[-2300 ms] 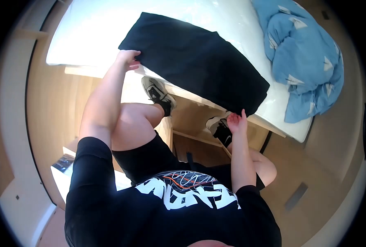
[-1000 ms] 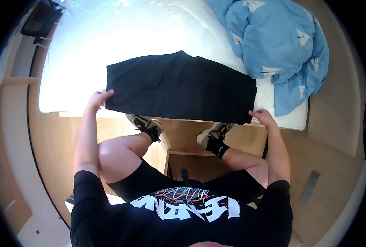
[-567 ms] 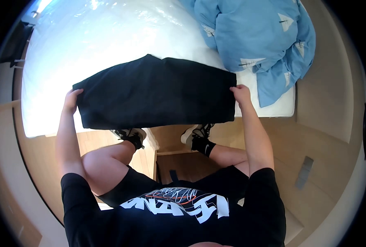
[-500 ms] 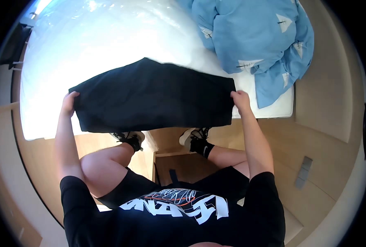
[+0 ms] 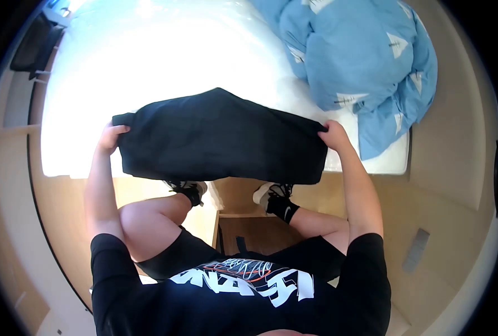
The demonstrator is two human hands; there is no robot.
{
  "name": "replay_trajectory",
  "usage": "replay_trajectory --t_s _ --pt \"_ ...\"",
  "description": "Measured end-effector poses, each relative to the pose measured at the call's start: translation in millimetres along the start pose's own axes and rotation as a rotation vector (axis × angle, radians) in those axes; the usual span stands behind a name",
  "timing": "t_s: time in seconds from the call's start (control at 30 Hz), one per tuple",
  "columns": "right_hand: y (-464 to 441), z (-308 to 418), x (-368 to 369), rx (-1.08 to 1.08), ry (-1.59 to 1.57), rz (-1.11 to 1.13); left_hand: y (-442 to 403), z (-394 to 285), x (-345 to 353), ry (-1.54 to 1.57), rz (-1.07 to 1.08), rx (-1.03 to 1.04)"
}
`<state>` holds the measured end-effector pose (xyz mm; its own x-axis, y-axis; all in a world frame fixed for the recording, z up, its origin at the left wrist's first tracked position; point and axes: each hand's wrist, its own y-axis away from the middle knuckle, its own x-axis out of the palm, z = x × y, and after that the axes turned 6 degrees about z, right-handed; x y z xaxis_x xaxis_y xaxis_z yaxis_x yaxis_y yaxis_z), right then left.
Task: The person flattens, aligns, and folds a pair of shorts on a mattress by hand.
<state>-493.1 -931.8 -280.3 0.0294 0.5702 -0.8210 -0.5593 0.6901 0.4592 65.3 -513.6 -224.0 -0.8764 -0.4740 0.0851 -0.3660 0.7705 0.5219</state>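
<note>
A black garment (image 5: 221, 137) is stretched sideways in front of me, folded to a wide band with a blunt peak in its upper edge. Its exact kind I cannot tell. My left hand (image 5: 113, 137) pinches the upper left corner, thumb lying over the cloth. At the opposite upper corner, my right hand (image 5: 333, 135) grips the fabric between thumb and fingers. The lower edge hangs over the near side of the bed, above my shoes. Most of the fingers are hidden behind the cloth.
The white mattress (image 5: 170, 61) has a shiny, plastic-like surface. A bunched blue quilt (image 5: 361, 61) with white triangle prints lies on its right part. Below me are my legs and shoes (image 5: 268, 193) on a wooden floor (image 5: 433, 207). A dark chair (image 5: 36, 45) stands at far left.
The left end of the garment has bent at its corner, and my left hand has moved inward over it. The view has shifted slightly. Both hands keep their hold.
</note>
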Motion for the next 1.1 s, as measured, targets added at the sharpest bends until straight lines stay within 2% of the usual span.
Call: replay_trajectory --t_s 0.13,0.2,0.33,0.37,0.43,0.63,0.7,0.8,0.9,0.93,1.03,1.1 --pt "34 12 -31 -0.079 -0.126 0.012 16 -2 -11 -0.005 -0.015 0.015" --pt "61 15 -49 -0.127 -0.134 -0.042 30 1 -19 0.012 0.018 0.036" --pt "130 18 -71 -0.207 -0.144 -0.16 94 -9 -14 0.103 -0.047 0.152" --pt "148 21 -74 -0.296 -0.139 -0.229 108 -6 -22 0.133 -0.004 0.168" --pt "176 24 -75 -0.475 -0.129 -0.361 134 1 -28 0.172 -0.056 0.252" --pt "233 23 -83 -0.343 -0.297 -0.155 176 11 -23 0.25 -0.109 0.33" --pt "239 25 -103 -0.29 -0.322 -0.17 180 7 -15 0.232 -0.074 0.326" --pt "223 23 -141 -0.198 -0.341 -0.183 171 -9 0 0.218 -0.031 0.268" --pt "177 33 -166 -0.157 -0.144 -0.16 137 -18 12 0.22 -0.018 0.178" --pt "158 46 -169 -0.059 -0.012 -0.092 116 -15 10 0.213 -0.001 0.145" --pt "75 46 -133 -0.027 0.07 -0.113 38 16 -5 0.229 -0.038 0.063" --pt "18 38 -95 -0.092 0.015 -0.154 -15 41 -20 0.279 -0.127 -0.038"
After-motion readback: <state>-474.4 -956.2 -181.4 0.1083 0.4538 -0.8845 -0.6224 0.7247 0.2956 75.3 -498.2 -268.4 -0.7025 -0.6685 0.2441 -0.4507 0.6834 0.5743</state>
